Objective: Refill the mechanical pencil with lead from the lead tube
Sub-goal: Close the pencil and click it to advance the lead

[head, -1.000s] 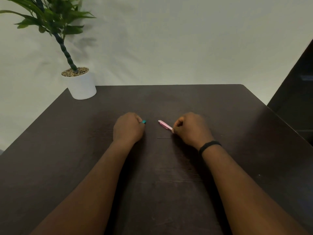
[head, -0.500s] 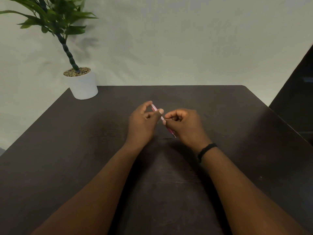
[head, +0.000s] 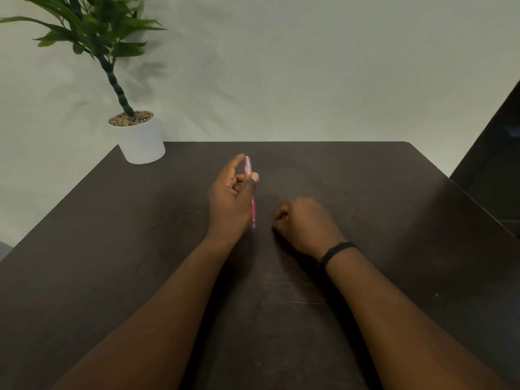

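My left hand (head: 229, 204) is raised over the middle of the dark table (head: 394, 192) and is shut on the pink mechanical pencil (head: 248, 168). The pencil stands nearly upright, its tip pointing down toward me. My right hand (head: 308, 225) rests low on the table just right of the pencil's tip, with its fingers curled and its fingertips pinched together. Whether anything is between those fingertips is hidden. The lead tube is not visible.
A white pot (head: 142, 143) holding a green plant stands on the table's far left corner. A pale wall runs behind the table. A dark piece of furniture (head: 495, 164) rises past the table's right edge. A black band (head: 337, 250) circles my right wrist.
The pencil has passed from my right hand to my left, which lifted it upright. My right hand let go and dropped to the table. The teal-capped tube seen earlier in my left hand is out of sight.
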